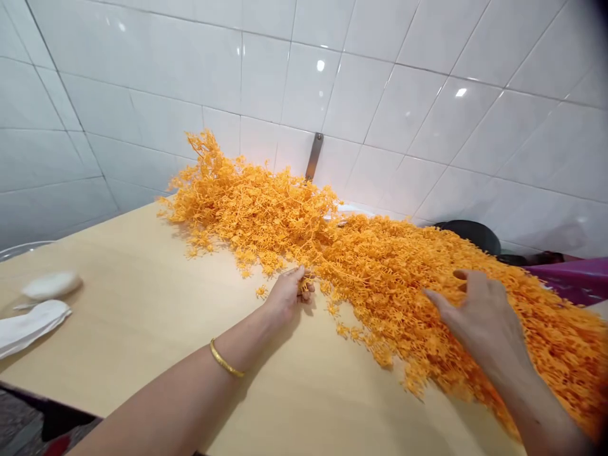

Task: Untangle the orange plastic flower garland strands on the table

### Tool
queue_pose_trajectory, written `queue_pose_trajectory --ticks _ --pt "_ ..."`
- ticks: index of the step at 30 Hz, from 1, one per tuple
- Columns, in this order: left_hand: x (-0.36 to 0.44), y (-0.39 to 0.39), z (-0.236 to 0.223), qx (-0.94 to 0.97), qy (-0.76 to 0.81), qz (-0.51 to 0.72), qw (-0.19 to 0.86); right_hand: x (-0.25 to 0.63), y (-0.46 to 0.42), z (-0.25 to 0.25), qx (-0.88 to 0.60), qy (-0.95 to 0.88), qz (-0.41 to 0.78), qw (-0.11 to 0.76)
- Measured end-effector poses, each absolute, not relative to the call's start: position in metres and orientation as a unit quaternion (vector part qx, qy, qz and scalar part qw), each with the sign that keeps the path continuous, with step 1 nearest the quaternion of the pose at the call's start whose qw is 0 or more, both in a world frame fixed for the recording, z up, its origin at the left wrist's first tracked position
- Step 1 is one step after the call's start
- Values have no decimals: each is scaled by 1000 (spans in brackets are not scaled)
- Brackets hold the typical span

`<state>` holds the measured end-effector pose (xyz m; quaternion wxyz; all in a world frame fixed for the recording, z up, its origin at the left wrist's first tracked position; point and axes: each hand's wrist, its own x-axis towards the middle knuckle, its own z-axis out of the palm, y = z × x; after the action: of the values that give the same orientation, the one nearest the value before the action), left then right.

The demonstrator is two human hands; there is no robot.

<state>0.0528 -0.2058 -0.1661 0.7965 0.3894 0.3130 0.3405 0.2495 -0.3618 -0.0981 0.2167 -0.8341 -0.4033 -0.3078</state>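
A big heap of small orange plastic sprigs (380, 266) runs across the pale wooden table (142, 304) from the back left to the right edge. My left hand (287, 292), with a gold bangle on the wrist, is closed in a pinch on a few sprigs at the heap's near edge. My right hand (479, 316) rests on top of the heap further right, fingers curled and dug into the sprigs. A few loose orange bits (261, 291) lie on the table by my left hand.
A white tiled wall (380, 95) rises right behind the table, with a metal bracket (314, 155) on it. White cloth pieces (33, 320) lie at the table's left edge. A dark round object (470, 234) and something purple (574, 278) sit at the right.
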Motion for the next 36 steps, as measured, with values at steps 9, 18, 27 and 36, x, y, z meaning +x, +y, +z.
queue_pose_trajectory --ticks 9,18,27,36 --pt "55 -206 -168 360 287 353 815 177 -327 -122 -733 -573 -63 362" --pt "59 -206 -175 409 257 353 801 142 -275 -162 -593 -462 383 537" --pt "57 -198 -173 442 243 295 811 152 -274 -168 -597 -373 395 591" --pt "59 -211 -172 499 291 321 751 162 -273 -173 -640 -339 330 605"
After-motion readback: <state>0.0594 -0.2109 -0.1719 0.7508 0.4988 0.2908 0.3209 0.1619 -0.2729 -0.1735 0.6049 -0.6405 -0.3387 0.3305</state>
